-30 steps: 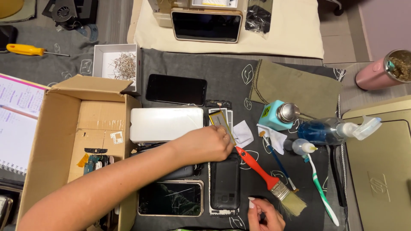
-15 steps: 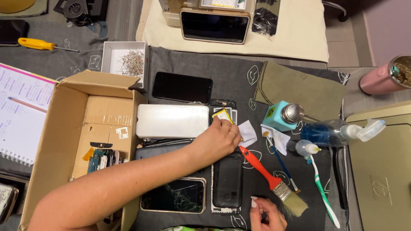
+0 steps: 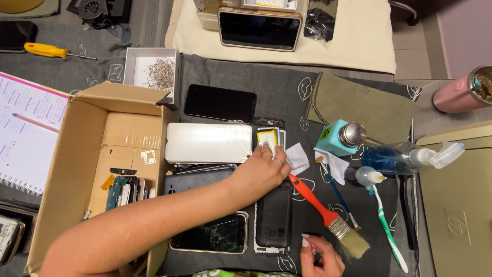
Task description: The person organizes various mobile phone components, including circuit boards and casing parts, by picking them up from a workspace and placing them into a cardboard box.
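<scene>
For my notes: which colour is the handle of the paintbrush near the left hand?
The paintbrush handle is orange-red, clearest in the head view.
</scene>
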